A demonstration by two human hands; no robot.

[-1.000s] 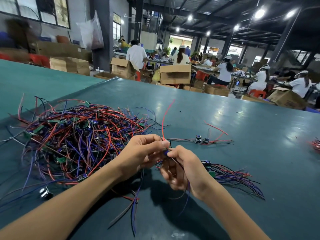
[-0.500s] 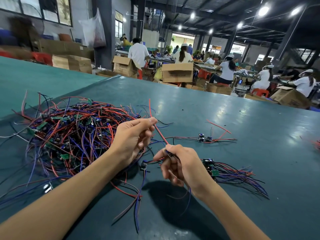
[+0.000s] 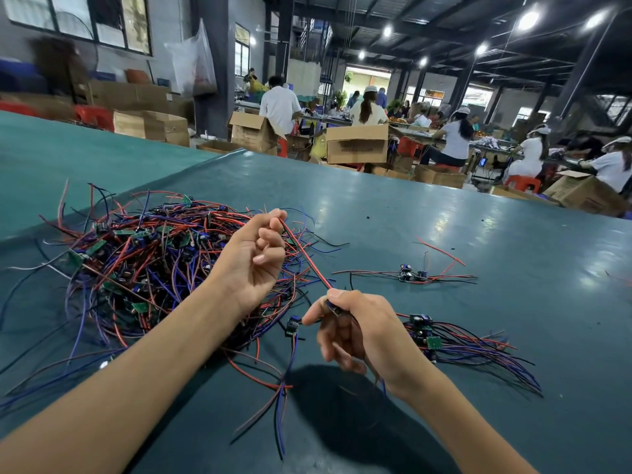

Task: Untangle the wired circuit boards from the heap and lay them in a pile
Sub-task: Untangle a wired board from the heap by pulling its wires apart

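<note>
Left hand (image 3: 251, 260): fingers curled, pinching the far end of a red wire (image 3: 306, 258), at the right edge of the heap (image 3: 143, 265).
Right hand (image 3: 362, 333): fingers grasping a small circuit board (image 3: 334, 306) at the wire's near end, above the tabletop (image 3: 393, 217).
Red wire: taut, long axis diagonal, far-left to near-right (thinner leads dangle under the right hand).
Heap: tangled red, blue and black wired boards, left.
Pile (image 3: 458, 342): boards beside the right hand, wires fanning right.
</note>
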